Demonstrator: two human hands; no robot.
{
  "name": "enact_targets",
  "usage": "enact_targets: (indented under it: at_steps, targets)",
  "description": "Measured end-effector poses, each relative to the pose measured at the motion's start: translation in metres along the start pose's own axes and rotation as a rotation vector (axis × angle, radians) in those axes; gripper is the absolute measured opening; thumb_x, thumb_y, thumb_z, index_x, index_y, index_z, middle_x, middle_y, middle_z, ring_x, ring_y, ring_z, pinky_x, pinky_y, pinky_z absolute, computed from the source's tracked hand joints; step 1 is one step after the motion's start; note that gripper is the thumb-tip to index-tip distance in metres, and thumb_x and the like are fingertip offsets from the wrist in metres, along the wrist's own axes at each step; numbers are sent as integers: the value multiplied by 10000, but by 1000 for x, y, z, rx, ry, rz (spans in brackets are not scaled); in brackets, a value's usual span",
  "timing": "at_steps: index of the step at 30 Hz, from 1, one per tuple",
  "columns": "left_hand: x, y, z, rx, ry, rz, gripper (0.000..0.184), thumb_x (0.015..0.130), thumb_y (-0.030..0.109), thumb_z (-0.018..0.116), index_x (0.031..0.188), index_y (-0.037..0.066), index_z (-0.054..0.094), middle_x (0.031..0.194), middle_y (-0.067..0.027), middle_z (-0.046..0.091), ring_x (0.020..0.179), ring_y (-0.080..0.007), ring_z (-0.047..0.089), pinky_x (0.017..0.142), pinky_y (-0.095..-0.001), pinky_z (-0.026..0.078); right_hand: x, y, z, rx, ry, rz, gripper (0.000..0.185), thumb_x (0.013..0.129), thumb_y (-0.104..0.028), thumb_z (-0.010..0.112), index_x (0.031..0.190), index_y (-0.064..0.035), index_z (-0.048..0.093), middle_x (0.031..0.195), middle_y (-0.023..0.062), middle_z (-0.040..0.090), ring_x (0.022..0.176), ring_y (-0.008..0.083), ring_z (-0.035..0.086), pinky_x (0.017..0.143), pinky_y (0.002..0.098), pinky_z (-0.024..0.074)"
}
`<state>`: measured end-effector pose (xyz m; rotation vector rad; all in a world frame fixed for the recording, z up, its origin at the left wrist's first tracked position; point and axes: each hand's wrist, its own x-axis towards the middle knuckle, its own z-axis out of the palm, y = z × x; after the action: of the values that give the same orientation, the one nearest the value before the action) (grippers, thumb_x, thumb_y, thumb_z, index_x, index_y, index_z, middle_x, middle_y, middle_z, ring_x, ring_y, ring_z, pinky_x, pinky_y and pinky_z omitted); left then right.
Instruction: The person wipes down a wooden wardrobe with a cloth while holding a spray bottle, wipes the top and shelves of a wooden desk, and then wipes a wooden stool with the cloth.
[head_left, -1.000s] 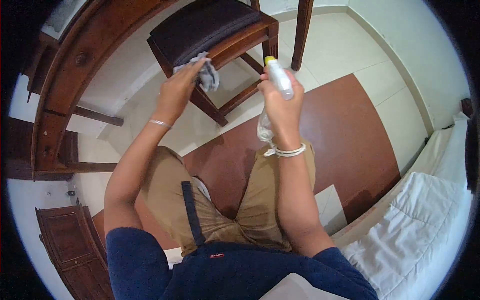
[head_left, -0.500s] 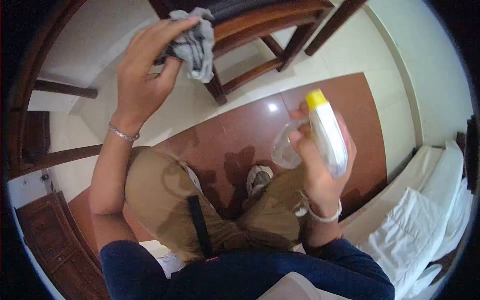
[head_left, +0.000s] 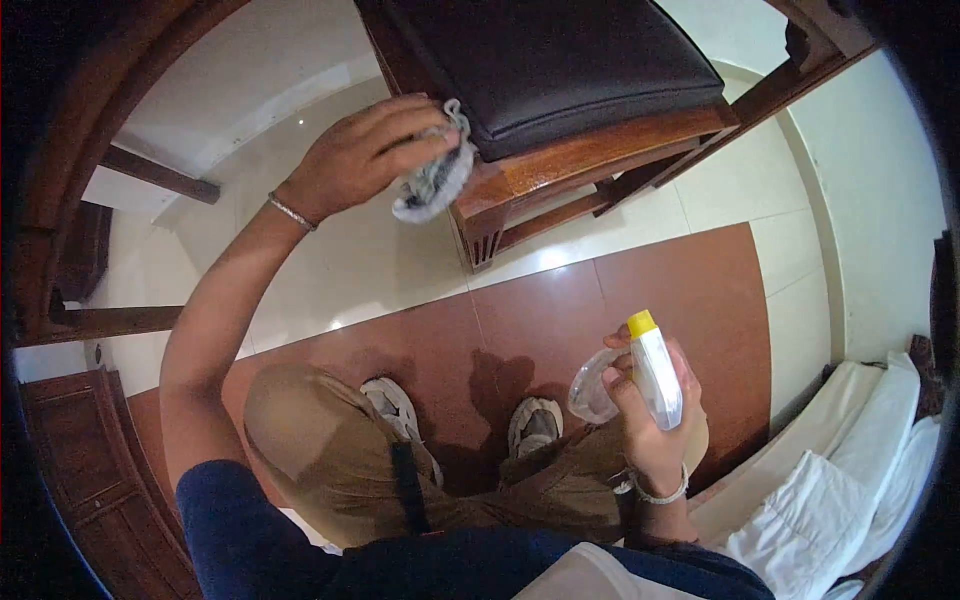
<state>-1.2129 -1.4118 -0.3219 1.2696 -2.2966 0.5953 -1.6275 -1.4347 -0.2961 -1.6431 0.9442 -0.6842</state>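
My left hand (head_left: 370, 155) grips a crumpled grey and black cloth (head_left: 437, 178) at the near left corner of a wooden stool (head_left: 560, 155). Whether the cloth touches the wood I cannot tell. A dark padded cushion (head_left: 570, 65) lies on top of the stool. Over my right knee, my right hand (head_left: 655, 430) is wrapped round a clear spray bottle (head_left: 595, 388) with a white trigger head (head_left: 655, 375) and a yellow nozzle (head_left: 642, 323). The bottle's body is partly hidden behind my fingers.
Reddish-brown tiles (head_left: 540, 310) and cream tiles (head_left: 360, 260) cover the floor before my feet. White fabric (head_left: 810, 520) is heaped at the lower right. A dark wooden cabinet door (head_left: 95, 450) stands at the left, and wooden bars (head_left: 160, 175) run near the wall.
My view has tilted up, showing more of the stool and cushion. The cloth in my left hand has moved lower, to the stool's corner. My right hand still holds the spray bottle.
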Motion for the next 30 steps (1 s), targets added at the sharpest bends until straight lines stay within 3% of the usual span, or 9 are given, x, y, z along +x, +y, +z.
enact_targets:
  at_steps: [2,6,11,16,20,21,24,29,30]
  targets:
    - [-2,-5,1,-18,52,-81,596,777,15,720,1341,163,596,1264,-94,631,1188,-327,629,987,-425,566,-1,-7,-2,-6,5,100,387,820,6,690,1204,16,648,1116,90,709,927,121,622,866,283,492]
    - [12,27,13,-98,159,-141,575,735,23,743,1283,150,627,1254,-91,650,1188,-328,626,978,-410,558,-1,-3,0,1,36,52,377,823,20,687,1198,15,652,1107,83,705,912,121,624,846,284,500]
    - [77,111,28,-278,202,85,262,827,116,697,1087,90,691,1165,-70,674,1103,-274,650,933,-409,578,-3,-4,9,-2,-24,-4,359,829,44,653,1188,24,649,944,62,678,826,120,650,742,261,526]
    - [140,164,63,-230,263,104,215,855,185,660,1047,91,687,1070,-23,639,1059,-218,596,955,-359,486,-26,17,4,171,270,9,419,827,2,621,1238,71,574,997,122,678,828,171,661,749,293,553]
    - [132,164,66,-94,239,6,359,885,197,625,1233,108,640,1204,-5,587,1091,-204,550,971,-364,431,-38,-1,4,241,373,6,436,771,-15,678,1194,53,600,1024,143,707,856,175,668,744,293,544]
    - [120,162,58,-76,91,-32,436,883,188,626,1314,124,606,1240,-16,573,1098,-218,551,970,-371,431,-41,-7,1,189,365,9,426,765,-18,689,1179,44,610,1029,139,715,851,168,667,746,292,541]
    - [89,119,24,-111,-59,-136,432,863,155,650,1295,173,647,1235,-51,590,1113,-257,557,974,-397,441,-43,-5,-11,-123,283,-38,367,764,-29,724,1122,-4,647,1046,97,738,809,143,655,754,294,528]
    - [32,54,-12,110,-95,-211,656,733,-43,715,1337,206,654,1219,-62,625,1181,-295,558,1046,-424,425,-41,-15,-3,125,251,31,363,772,2,735,1125,-14,650,1040,79,726,858,141,647,804,298,517]
    - [26,47,-16,148,-111,-202,610,756,-6,700,1331,194,655,1232,-60,625,1187,-290,560,1040,-421,429,-41,-14,-3,157,247,26,371,771,8,737,1131,-12,650,1041,78,723,871,140,647,810,297,516]
